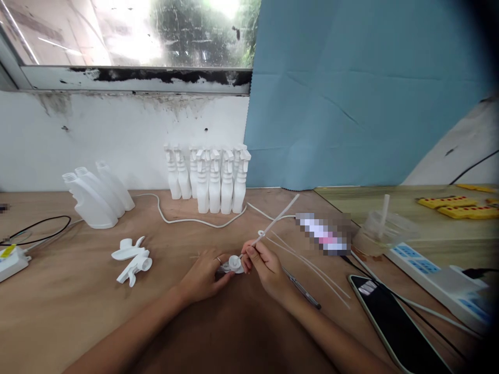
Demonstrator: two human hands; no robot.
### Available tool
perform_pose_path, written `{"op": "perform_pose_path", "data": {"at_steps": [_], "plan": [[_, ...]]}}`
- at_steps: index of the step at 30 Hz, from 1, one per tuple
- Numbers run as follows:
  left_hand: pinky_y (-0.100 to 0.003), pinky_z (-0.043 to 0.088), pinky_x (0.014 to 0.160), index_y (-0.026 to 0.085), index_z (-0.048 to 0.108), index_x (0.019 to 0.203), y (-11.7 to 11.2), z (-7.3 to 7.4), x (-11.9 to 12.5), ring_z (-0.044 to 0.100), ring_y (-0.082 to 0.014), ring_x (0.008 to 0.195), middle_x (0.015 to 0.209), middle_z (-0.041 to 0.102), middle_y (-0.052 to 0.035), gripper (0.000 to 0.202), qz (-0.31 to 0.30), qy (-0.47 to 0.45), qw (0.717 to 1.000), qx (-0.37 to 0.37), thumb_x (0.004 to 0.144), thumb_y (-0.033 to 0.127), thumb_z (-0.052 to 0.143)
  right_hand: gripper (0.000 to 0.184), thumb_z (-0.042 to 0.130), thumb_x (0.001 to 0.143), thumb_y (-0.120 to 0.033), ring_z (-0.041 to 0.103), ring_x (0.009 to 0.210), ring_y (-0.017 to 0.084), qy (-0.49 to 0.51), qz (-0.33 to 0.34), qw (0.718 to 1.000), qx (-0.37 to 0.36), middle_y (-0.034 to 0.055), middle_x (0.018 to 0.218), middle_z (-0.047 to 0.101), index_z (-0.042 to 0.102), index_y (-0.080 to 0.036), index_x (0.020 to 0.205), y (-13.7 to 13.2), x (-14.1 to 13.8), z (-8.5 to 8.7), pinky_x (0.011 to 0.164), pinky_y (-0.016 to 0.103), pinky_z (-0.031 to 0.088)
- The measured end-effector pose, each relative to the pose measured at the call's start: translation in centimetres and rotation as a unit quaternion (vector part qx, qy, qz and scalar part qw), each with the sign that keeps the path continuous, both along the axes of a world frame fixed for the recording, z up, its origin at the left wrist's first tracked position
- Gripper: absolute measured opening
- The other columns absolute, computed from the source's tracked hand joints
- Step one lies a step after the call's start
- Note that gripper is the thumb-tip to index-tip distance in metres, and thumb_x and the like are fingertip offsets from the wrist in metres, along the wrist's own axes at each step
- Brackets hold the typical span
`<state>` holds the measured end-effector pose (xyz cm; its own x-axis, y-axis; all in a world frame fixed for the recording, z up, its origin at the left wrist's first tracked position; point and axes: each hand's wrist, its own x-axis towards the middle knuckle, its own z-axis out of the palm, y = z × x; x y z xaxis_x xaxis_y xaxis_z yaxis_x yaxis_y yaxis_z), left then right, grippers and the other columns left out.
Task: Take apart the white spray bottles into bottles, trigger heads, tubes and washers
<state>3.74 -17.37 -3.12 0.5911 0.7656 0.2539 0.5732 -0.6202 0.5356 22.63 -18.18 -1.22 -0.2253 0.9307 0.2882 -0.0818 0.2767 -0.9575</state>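
My left hand [203, 275] rests on the wooden table [70, 311] with its fingers closed round a white spray trigger head [235, 264]. My right hand [262, 262] pinches a thin white dip tube [277, 219] that slants up to the right, its lower end at the trigger head's opening. Both hands meet at the middle of the table. A few more thin tubes [312, 267] lie just right of my right hand.
Two loose trigger heads [132, 257] lie to the left. Three empty white bottles [97, 195] and a row of assembled spray bottles [208, 179] stand by the wall. Tweezers [302, 291], a phone [393, 322], a power strip [440, 280], a plastic cup [380, 231] are to the right.
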Motion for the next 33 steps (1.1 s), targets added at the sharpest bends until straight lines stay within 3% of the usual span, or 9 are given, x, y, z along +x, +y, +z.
{"op": "perform_pose_path", "data": {"at_steps": [22,26,29,33], "plan": [[-0.032,0.041,0.086,0.021,0.058,0.113,0.05,-0.27,-0.03,0.054,-0.0217,0.095,0.102,0.061,-0.0075,0.030,0.004,0.002,1.000,-0.001,0.089,0.036,0.049,0.028,0.043,0.094,-0.046,0.045,0.051,0.012,-0.036,0.009,0.999,0.005,-0.0060,0.057,0.039,0.052,-0.021,0.084,0.26,0.19,-0.32,0.054,0.025,0.038],[-0.033,0.041,0.086,0.023,0.057,0.115,0.08,-0.31,-0.04,0.054,-0.0219,0.095,0.101,0.061,-0.0070,0.030,0.007,0.006,1.000,0.006,0.089,0.036,0.049,0.023,0.045,0.094,-0.040,0.048,0.057,0.013,-0.136,-0.023,0.990,0.041,-0.0033,0.062,0.047,0.058,-0.022,0.092,0.40,0.28,-0.03,0.056,0.025,0.039],[-0.033,0.042,0.085,0.023,0.057,0.115,0.09,-0.39,-0.04,0.054,-0.0224,0.095,0.101,0.061,-0.0073,0.031,0.008,0.006,1.000,0.012,0.088,0.035,0.050,0.018,0.050,0.092,-0.034,0.052,0.069,0.016,-0.229,-0.050,0.966,0.112,0.0013,0.076,0.055,0.059,-0.021,0.083,0.42,0.25,0.34,0.061,0.026,0.041],[-0.033,0.042,0.087,0.022,0.056,0.117,0.09,-0.49,-0.02,0.054,-0.0226,0.098,0.105,0.061,-0.0077,0.032,0.006,-0.003,1.000,0.011,0.088,0.035,0.051,0.019,0.046,0.092,-0.025,0.050,0.066,0.015,-0.277,-0.050,0.947,0.153,0.0000,0.071,0.053,0.051,-0.021,0.075,0.45,0.18,0.61,0.062,0.026,0.039]]}}
